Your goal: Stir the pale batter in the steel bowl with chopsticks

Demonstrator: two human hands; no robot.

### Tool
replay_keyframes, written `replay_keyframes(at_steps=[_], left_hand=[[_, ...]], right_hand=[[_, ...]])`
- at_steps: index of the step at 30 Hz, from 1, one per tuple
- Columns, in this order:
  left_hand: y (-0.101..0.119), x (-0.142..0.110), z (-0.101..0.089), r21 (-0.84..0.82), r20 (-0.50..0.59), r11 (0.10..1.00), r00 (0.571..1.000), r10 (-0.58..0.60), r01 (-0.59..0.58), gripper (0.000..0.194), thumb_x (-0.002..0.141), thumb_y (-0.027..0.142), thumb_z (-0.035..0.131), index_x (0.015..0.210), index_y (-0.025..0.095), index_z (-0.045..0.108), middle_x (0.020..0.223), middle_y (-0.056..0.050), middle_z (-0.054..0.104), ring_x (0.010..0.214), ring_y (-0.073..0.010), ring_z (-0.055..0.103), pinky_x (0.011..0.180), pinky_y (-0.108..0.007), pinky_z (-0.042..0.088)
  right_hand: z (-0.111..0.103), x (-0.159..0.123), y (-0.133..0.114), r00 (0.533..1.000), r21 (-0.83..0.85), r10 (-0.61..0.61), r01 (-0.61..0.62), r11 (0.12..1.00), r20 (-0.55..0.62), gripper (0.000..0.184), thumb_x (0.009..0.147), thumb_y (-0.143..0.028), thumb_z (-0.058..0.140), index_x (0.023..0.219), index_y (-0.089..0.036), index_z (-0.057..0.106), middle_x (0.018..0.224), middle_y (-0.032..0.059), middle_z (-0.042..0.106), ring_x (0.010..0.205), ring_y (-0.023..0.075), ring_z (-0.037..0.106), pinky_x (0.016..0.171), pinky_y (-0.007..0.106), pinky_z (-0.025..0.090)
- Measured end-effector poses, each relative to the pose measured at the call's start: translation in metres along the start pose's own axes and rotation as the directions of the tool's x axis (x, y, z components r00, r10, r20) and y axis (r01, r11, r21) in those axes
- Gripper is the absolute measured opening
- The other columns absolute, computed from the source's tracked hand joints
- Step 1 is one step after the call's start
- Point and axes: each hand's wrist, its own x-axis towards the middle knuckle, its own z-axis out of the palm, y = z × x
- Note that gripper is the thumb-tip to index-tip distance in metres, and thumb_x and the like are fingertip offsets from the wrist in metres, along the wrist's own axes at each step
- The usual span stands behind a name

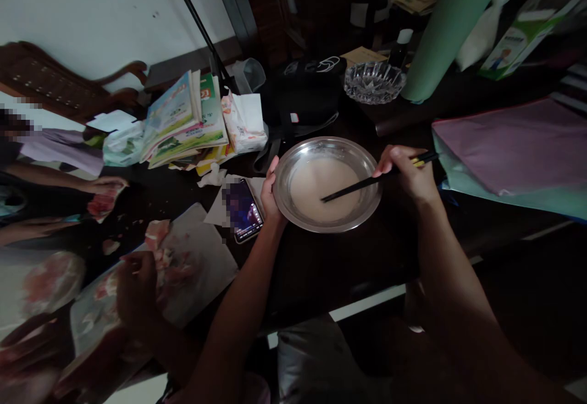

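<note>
A shiny metal bowl stands on the dark table, holding a pale, milky liquid. My left hand grips the bowl's left rim, with the fingers outside along its wall. In my right hand is a pair of black chopsticks with gold marks near the top end. Their tips dip into the liquid near the middle of the bowl. The chopsticks lie close together and slant down to the left over the bowl's right rim.
A phone with a lit screen lies left of the bowl. Farther left, other people's hands handle pinkish-red pieces over a translucent sheet. Books, a tissue pack, a glass ashtray and a purple folder surround the bowl.
</note>
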Motion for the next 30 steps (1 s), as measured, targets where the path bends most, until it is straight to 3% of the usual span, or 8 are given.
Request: replay_keyframes(at_steps=[4,11,14,17,19,22,26,30], left_hand=[[-0.001,0.0,-0.001,0.009,0.014,1.0,1.0,0.011,-0.011,0.028,0.085,0.026,0.057,0.106,0.028,0.075,0.126,0.001,0.072,0.129,-0.02,0.058,0.11,-0.03,0.042],[0.0,-0.002,0.0,-0.002,0.022,1.0,1.0,0.006,-0.006,0.035,0.082,0.031,0.061,0.114,0.022,0.072,0.127,-0.005,0.072,0.132,-0.0234,0.057,0.113,-0.033,0.041],[0.0,-0.003,0.0,0.002,0.024,1.0,1.0,0.003,-0.003,0.036,0.084,0.033,0.06,0.116,0.022,0.072,0.13,-0.005,0.071,0.13,-0.0228,0.059,0.112,-0.033,0.041],[-0.001,-0.003,0.0,-0.024,0.031,1.0,1.0,-0.003,0.003,0.033,0.089,0.03,0.053,0.115,0.023,0.072,0.128,-0.004,0.072,0.126,-0.0213,0.061,0.111,-0.033,0.043],[-0.001,-0.002,0.0,-0.033,0.026,0.999,1.0,-0.007,0.007,0.034,0.09,0.028,0.05,0.115,0.024,0.073,0.125,-0.003,0.074,0.127,-0.0206,0.061,0.111,-0.033,0.043],[-0.001,-0.002,0.0,-0.028,0.023,0.999,1.0,-0.015,0.016,0.037,0.09,0.028,0.05,0.12,0.025,0.071,0.122,-0.002,0.075,0.129,-0.0205,0.059,0.113,-0.034,0.042],[-0.001,-0.001,0.0,-0.033,0.032,0.999,0.999,-0.013,0.014,0.036,0.089,0.029,0.053,0.12,0.024,0.071,0.124,-0.003,0.074,0.131,-0.0226,0.057,0.113,-0.036,0.041],[0.0,-0.002,0.0,-0.029,0.022,0.999,1.0,-0.017,0.018,0.031,0.089,0.028,0.053,0.113,0.024,0.073,0.126,-0.002,0.073,0.132,-0.0218,0.057,0.113,-0.034,0.041]], right_hand=[[0.011,0.001,0.001,0.997,-0.086,-0.001,0.008,0.996,0.08,0.032,0.086,-0.053,0.069,0.071,-0.026,0.072,0.076,0.0019,0.076,0.078,0.0187,0.072,0.076,0.036,0.054],[-0.001,0.003,0.002,0.966,-0.068,-0.057,0.041,0.997,-0.254,0.05,0.09,-0.06,0.058,0.053,-0.026,0.06,0.054,0.0005,0.064,0.055,0.0181,0.063,0.065,0.037,0.05],[-0.001,0.0,0.001,0.991,0.004,-0.018,0.019,1.0,-0.135,0.05,0.091,-0.057,0.059,0.052,-0.025,0.06,0.054,0.0006,0.063,0.053,0.0174,0.06,0.061,0.036,0.048],[0.006,-0.001,-0.001,0.999,-0.037,0.023,-0.022,0.999,0.036,0.041,0.088,-0.055,0.065,0.061,-0.025,0.067,0.065,0.0017,0.071,0.065,0.0187,0.067,0.069,0.036,0.051],[0.01,0.0,0.0,0.997,-0.07,0.028,-0.023,0.997,0.074,0.034,0.086,-0.054,0.068,0.068,-0.026,0.071,0.074,0.002,0.075,0.075,0.0202,0.071,0.075,0.037,0.053],[0.009,0.003,0.002,0.999,-0.119,-0.009,0.003,0.993,-0.047,0.035,0.086,-0.055,0.068,0.067,-0.026,0.07,0.073,0.0017,0.075,0.076,0.0204,0.071,0.077,0.038,0.054],[0.0,0.004,0.003,0.959,-0.067,-0.087,0.072,0.995,-0.27,0.049,0.09,-0.055,0.061,0.052,-0.025,0.061,0.054,0.0002,0.065,0.054,0.0172,0.063,0.064,0.036,0.049],[0.001,0.001,0.0,0.988,0.033,-0.056,0.061,0.998,-0.141,0.049,0.091,-0.053,0.061,0.051,-0.024,0.06,0.052,0.0,0.063,0.051,0.0158,0.059,0.058,0.034,0.046]])
